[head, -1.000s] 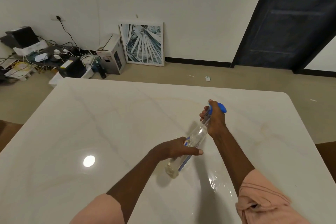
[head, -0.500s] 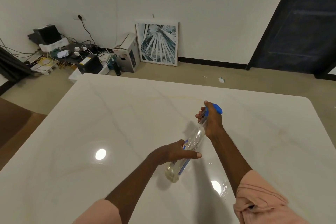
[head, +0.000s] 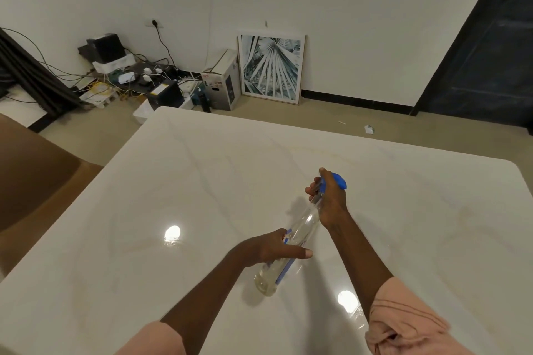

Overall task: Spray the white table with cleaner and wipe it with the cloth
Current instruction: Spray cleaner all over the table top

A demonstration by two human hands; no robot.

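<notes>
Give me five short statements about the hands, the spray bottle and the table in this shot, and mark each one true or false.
1. The right hand grips the blue trigger head of the spray bottle. True.
2. The left hand rests flat on the white table. False: it holds the bottle's clear body.
3. The bottle stands upright on the table. False: it is tilted, held above the tabletop.
4. A cloth lies on the table beside the bottle. False: no cloth is visible on the table.
5. A framed picture leans against the wall beyond the table. True.
</notes>
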